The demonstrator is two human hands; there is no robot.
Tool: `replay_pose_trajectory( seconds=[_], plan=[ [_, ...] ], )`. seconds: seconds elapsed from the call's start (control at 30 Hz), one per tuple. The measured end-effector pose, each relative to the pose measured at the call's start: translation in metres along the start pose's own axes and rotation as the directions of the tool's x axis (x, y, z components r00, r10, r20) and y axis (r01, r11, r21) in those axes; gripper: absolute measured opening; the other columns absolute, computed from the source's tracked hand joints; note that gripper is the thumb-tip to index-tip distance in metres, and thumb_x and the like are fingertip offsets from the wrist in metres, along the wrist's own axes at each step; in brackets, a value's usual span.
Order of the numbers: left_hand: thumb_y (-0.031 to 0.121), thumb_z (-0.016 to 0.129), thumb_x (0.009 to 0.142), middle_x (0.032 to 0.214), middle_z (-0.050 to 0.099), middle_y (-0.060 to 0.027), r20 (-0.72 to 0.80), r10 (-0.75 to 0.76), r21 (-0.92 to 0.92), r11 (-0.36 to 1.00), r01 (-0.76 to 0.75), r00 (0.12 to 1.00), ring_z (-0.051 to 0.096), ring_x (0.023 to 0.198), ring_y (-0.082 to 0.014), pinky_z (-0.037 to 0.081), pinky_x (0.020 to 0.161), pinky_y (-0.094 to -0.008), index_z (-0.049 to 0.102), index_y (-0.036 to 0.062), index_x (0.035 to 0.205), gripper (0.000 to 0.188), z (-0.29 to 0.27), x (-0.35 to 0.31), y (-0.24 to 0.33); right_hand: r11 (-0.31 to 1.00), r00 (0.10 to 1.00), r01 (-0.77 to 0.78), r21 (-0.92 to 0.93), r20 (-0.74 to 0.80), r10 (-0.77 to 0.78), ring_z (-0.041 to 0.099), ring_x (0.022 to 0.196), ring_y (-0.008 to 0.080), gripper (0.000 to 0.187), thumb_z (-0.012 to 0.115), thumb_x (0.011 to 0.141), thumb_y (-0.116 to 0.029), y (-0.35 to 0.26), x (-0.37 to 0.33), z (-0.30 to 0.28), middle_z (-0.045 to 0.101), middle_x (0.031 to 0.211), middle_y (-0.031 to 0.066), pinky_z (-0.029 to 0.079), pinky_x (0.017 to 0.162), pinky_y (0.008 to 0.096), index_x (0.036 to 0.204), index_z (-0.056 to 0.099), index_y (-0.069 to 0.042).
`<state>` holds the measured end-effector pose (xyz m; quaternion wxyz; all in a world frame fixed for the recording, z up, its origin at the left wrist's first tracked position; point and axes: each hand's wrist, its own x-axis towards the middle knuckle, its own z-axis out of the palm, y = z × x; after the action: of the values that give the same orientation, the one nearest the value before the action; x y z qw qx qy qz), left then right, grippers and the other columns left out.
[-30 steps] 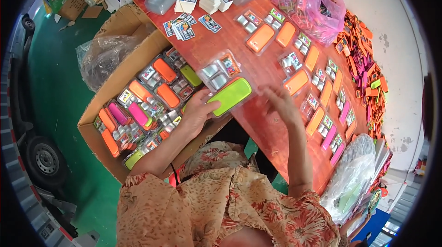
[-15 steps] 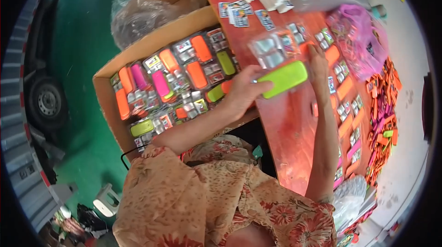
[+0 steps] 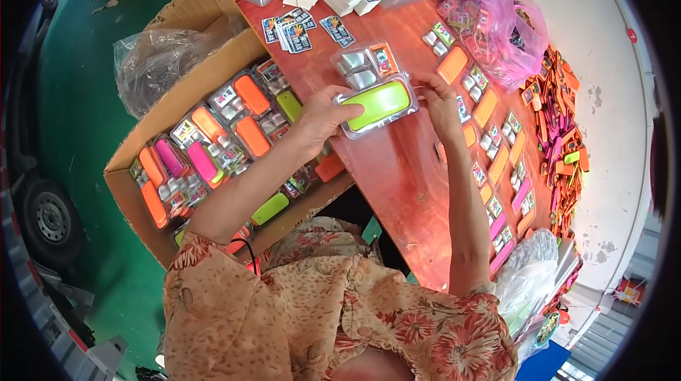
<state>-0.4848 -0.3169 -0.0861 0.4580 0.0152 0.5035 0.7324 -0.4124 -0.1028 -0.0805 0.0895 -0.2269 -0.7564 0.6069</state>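
A clear plastic blister pack (image 3: 404, 125) is in my left hand (image 3: 323, 118), gripped at its left edge with the thumb over the front. Inside it sit a lime-green oblong case (image 3: 379, 106), silver rounded pieces (image 3: 357, 69) and a small picture card (image 3: 384, 59). My right hand (image 3: 440, 101) has its fingers curled in a pinch at the pack's right edge. Beneath both hands lies the red-brown tabletop (image 3: 397, 189).
Left of the table, an open cardboard box (image 3: 131, 200) holds many similar packs. Picture cards (image 3: 291, 30) lie at the far side. Rows of filled packs (image 3: 489, 147) line the right, beside a pink plastic bag (image 3: 496, 33) and a heap of orange and magenta cases (image 3: 557, 140).
The view has shifted, so the table and box appear farther left. The green-cased pack remains in my left hand and now faces up more squarely. My right-hand fingers are at its edge.
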Motion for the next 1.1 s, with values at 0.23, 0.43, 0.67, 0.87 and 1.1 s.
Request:
replay_pose_trajectory(
  seconds=[0.23, 0.43, 0.67, 0.87, 1.1],
  plan=[
    [0.017, 0.063, 0.068, 0.087, 0.056, -0.0109, -0.076, 0.038, 0.277, 0.961, -0.015, 0.996, 0.055, 0.073, -0.0137, 0.044, 0.06, -0.0258, 0.045, -0.0021, 0.106, 0.046, 0.007, 0.009, 0.003, 0.788, 0.927, 0.27, -0.553, -0.074, -0.369, 0.057, 0.083, 0.0257, 0.031, 0.042, 0.087, -0.023, -0.003, 0.004, 0.012, 0.06, 0.086, 0.0169, 0.043, 0.071, 0.0328, 0.098, 0.054, 0.004],
    [0.02, 0.06, 0.067, 0.1, 0.052, -0.0218, -0.144, 0.217, 0.593, 0.8, -0.091, 0.966, 0.054, 0.091, -0.0291, 0.042, 0.078, -0.0347, 0.04, -0.0037, 0.109, 0.052, 0.007, 0.018, -0.004, 0.924, 0.999, 0.03, -0.381, -0.005, -0.035, 0.056, 0.084, 0.0249, 0.043, 0.042, 0.087, -0.031, -0.015, -0.014, 0.022, 0.058, 0.089, 0.0198, 0.042, 0.072, 0.0324, 0.106, 0.048, 0.007],
    [0.021, 0.063, 0.066, 0.099, 0.053, -0.0203, -0.186, 0.334, 0.63, 0.762, -0.148, 0.924, 0.054, 0.09, -0.0286, 0.042, 0.078, -0.0353, 0.038, -0.0028, 0.111, 0.057, -0.002, -0.026, 0.002, 0.978, 0.975, -0.204, -0.033, 0.082, 0.206, 0.051, 0.078, 0.0116, 0.037, 0.049, 0.085, -0.023, -0.029, -0.07, 0.038, 0.055, 0.094, 0.008, 0.041, 0.064, 0.0229, 0.112, 0.045, 0.002],
    [0.009, 0.066, 0.068, 0.094, 0.051, -0.0083, -0.305, 0.272, 0.315, 0.933, -0.173, 0.913, 0.053, 0.08, -0.0162, 0.045, 0.068, -0.0265, 0.038, 0.003, 0.114, 0.055, -0.046, -0.065, -0.02, 0.946, 0.99, -0.134, 0.294, 0.076, 0.117, 0.047, 0.1, 0.0176, 0.046, 0.048, 0.084, -0.007, -0.007, -0.115, 0.095, 0.048, 0.111, 0.0116, 0.039, 0.086, 0.0293, 0.124, 0.028, 0.0],
    [0.003, 0.059, 0.074, 0.1, 0.052, -0.0075, -0.241, 0.091, 0.11, 0.992, -0.066, 0.966, 0.053, 0.09, -0.0144, 0.043, 0.079, -0.0263, 0.04, 0.0038, 0.119, 0.049, -0.131, -0.103, 0.014, 0.939, 0.962, -0.212, 0.271, 0.227, 0.151, 0.045, 0.099, 0.0155, 0.066, 0.061, 0.075, -0.008, -0.021, -0.123, 0.183, 0.045, 0.111, 0.0113, 0.038, 0.084, 0.0283, 0.126, 0.021, 0.003]
  ],
)
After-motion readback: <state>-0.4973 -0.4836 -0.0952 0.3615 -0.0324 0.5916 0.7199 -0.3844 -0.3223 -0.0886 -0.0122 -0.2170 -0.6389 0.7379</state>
